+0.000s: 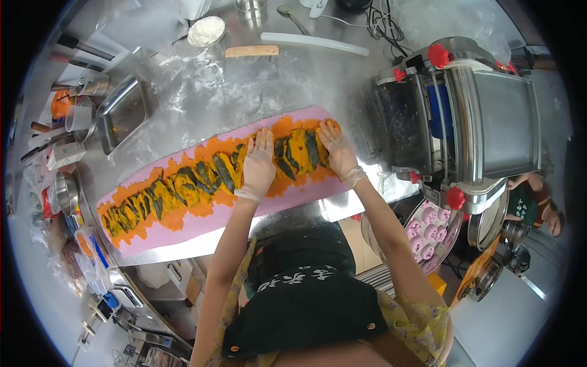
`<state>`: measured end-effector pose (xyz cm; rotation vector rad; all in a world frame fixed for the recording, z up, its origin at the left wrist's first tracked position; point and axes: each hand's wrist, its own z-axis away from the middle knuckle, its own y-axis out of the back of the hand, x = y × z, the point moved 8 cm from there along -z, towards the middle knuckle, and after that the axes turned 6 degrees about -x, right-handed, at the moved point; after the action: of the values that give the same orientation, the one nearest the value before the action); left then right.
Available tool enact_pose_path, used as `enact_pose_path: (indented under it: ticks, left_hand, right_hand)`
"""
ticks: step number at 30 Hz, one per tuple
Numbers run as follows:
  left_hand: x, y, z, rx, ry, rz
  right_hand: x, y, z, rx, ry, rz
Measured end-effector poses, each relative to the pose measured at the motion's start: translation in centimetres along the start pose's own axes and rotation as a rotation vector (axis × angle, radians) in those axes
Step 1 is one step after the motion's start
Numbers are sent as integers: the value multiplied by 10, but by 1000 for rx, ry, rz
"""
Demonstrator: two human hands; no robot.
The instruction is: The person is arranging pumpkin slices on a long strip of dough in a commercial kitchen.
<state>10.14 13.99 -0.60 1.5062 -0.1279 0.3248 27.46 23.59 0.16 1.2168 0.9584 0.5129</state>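
Note:
A long pink dough sheet (150, 238) lies slantwise across the metal worktable, covered along its middle by a ragged orange layer (191, 209). On that runs a band of yellow-orange mash (188, 194) with dark green pieces (224, 174) set across it. My left hand (260, 166), in a clear glove, rests flat on the filling right of the middle, its fingers stretched toward the far edge. Near the sheet's right end my right hand (337, 147), gloved likewise, lies on the filling with fingers extended. Neither holds anything; the filling beneath the palms is hidden.
A dough-rolling machine (489, 122) with red knobs stands at right, above a round tray (451, 248) of pink shaped dough pieces. Beyond the sheet are a wooden-handled scraper (252, 52), a flour bowl (206, 32) and a white rod (315, 43). A metal tray (105, 136) sits left.

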Motion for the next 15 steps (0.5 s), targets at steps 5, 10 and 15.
enact_pose_path:
  ticks: [5,10,15]
  left_hand:
    - [11,6,24,10,22,87]
    - [23,16,55,44,71,182]
    - [41,8,72,7,55,198]
  right_hand:
    - [31,15,50,162,-264,-338]
    - [-2,-25,111,291,-532,-488]
    - [-51,-42,85,120,-440,-200]
